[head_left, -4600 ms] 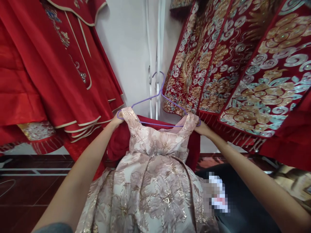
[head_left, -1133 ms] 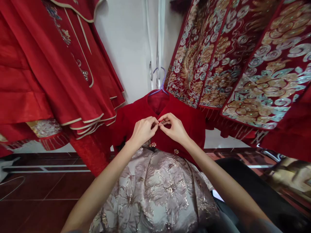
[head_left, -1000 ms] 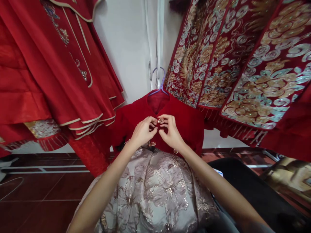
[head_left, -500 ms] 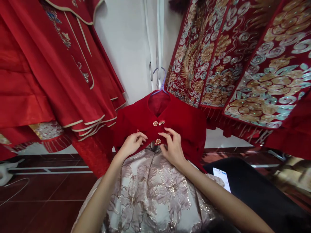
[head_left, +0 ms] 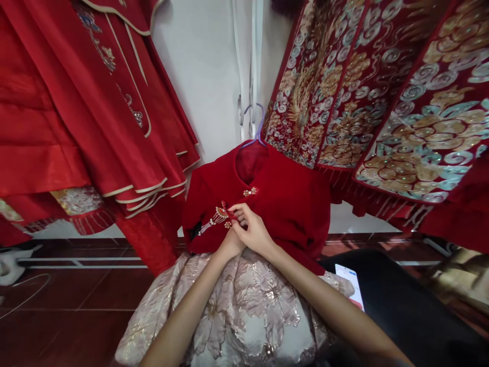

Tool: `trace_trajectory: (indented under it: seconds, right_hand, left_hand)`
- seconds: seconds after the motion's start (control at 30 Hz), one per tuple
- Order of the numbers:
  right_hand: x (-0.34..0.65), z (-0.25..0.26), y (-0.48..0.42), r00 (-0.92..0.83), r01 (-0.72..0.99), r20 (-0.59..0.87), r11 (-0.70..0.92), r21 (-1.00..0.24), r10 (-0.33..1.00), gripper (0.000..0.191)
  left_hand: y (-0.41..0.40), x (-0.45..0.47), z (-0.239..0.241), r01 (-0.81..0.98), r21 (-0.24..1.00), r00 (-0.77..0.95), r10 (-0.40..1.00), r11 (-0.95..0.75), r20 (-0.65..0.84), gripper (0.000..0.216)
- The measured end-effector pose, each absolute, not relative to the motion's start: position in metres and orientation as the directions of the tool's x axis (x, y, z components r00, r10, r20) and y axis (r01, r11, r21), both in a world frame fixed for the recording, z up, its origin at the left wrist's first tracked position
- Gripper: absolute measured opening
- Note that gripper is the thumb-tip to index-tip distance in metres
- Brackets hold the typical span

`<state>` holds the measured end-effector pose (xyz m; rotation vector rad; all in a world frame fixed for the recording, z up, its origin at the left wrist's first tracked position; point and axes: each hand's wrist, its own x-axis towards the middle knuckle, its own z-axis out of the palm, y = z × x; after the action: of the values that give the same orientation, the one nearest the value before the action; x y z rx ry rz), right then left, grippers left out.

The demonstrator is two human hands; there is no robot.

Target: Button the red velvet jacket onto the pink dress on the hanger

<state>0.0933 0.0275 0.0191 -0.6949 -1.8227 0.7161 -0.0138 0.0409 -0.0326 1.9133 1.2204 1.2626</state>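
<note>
Red embroidered robes (head_left: pixel 87 102) and gold-patterned panels (head_left: pixel 382 92) are hanging along both sides. Between them, a red velvet jacket (head_left: pixel 290 204) is hanging on a purple hanger (head_left: pixel 255 118) over a pink brocade dress (head_left: pixel 248 306). A phone (head_left: pixel 349 283) is lying lower right. The right hand (head_left: pixel 254 232) is pinching a red tasselled brooch (head_left: pixel 221 214) on the jacket's front. The left hand (head_left: pixel 230 243) is sitting mostly hidden beneath it; I cannot tell its grip. A pearl clasp (head_left: pixel 250 192) is sitting closed at the collar.

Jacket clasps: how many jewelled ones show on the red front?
1: one jewelled clasp below the collar of the red jacket. The right hand may hide others.
</note>
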Motion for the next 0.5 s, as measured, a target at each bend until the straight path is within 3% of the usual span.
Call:
trace_trajectory:
  seconds: [0.1, 0.23, 0.3, 0.5]
  right_hand:
    - [0.097, 0.01, 0.045, -0.338, 0.199, 0.618, 0.696, -0.69, 0.71, 0.032]
    - [0.1, 0.002, 0.059, -0.351, 0.237, 0.608, 0.696, -0.678, 0.712, 0.031]
    - [0.099, 0.0, 0.061, -0.327, 0.215, 0.595, 0.671, -0.71, 0.734, 0.032]
    - [0.09, 0.005, 0.061, -0.304, 0.14, 0.483, 0.54, -0.83, 0.821, 0.029]
  left_hand:
    - [0.028, -0.031, -0.029, 0.39, 0.802, 0.146, 0.891, -0.452, 0.431, 0.023]
    - [0.024, -0.057, -0.019, 0.367, 0.861, -0.288, 0.838, -0.351, 0.464, 0.017]
    - [0.029, -0.065, -0.016, 0.353, 0.857, -0.399, 0.769, -0.374, 0.5, 0.022]
    - [0.044, -0.068, -0.012, 0.203, 0.889, -0.334, 0.824, -0.411, 0.458, 0.029]
